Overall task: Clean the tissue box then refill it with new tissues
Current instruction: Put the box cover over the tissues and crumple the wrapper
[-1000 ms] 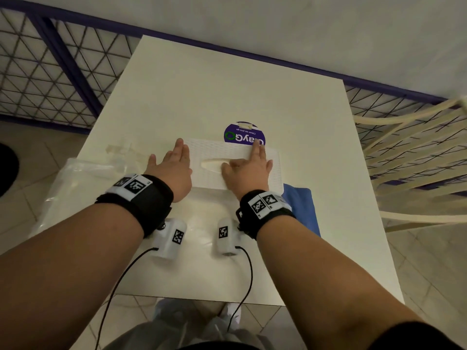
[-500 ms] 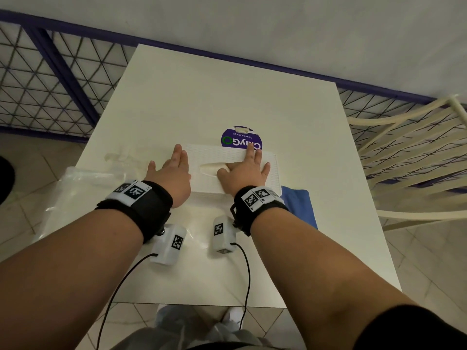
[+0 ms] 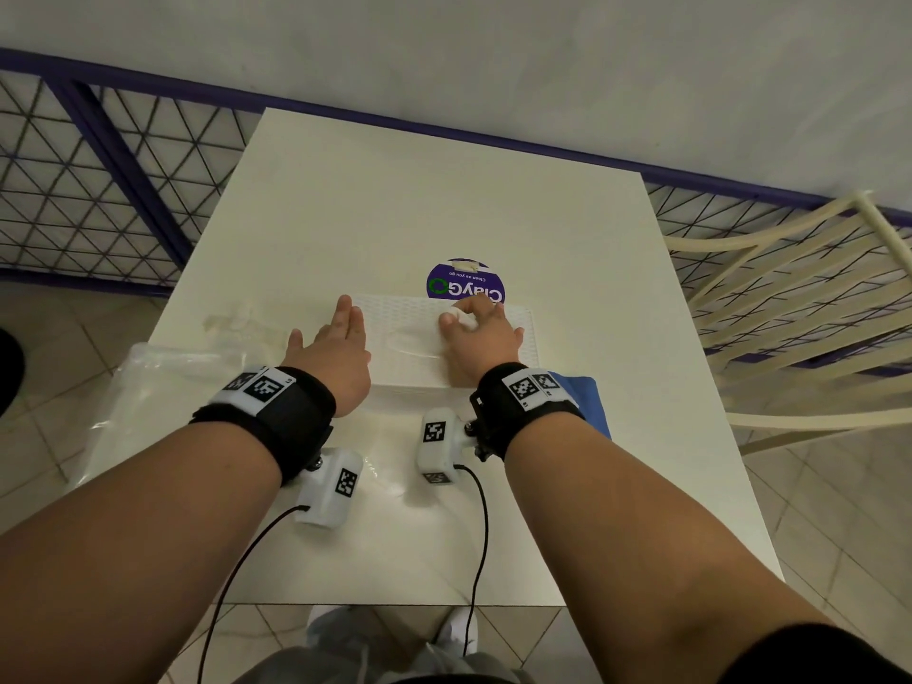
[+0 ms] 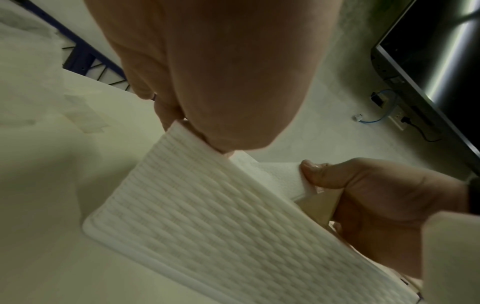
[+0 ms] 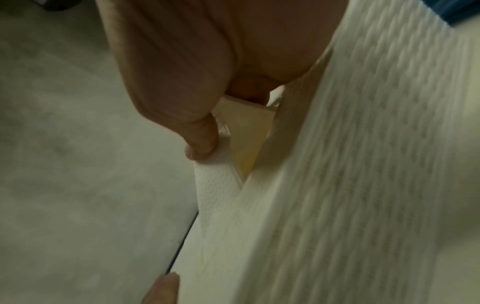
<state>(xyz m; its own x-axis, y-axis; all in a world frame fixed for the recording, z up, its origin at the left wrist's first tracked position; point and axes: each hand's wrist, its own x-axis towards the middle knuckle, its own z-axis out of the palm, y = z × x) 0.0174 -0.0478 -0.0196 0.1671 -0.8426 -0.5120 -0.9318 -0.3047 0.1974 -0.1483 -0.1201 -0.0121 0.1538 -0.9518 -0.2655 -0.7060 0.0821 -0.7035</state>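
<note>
A white tissue box (image 3: 409,320) with a woven-textured lid (image 4: 221,226) sits in the middle of the white table (image 3: 444,199). My left hand (image 3: 340,343) rests flat on its left end, fingers straight. My right hand (image 3: 476,325) is over the slot, and its thumb and fingers pinch a white tissue (image 3: 461,314) that rises out of the opening. The left wrist view shows the tissue (image 4: 280,179) held by my right hand (image 4: 376,195). In the right wrist view the thumb presses the tissue (image 5: 215,185) beside the lid (image 5: 363,164).
A purple round wipes pack (image 3: 466,283) lies just behind the box. A blue cloth (image 3: 587,402) lies at its right, under my right wrist. Clear plastic wrap (image 3: 163,387) hangs off the table's left edge. A cream chair (image 3: 799,298) stands to the right.
My right hand lay flat on the lid before; its fingers have now curled and pinched a tissue up from the slot. My left hand stays flat on the box.
</note>
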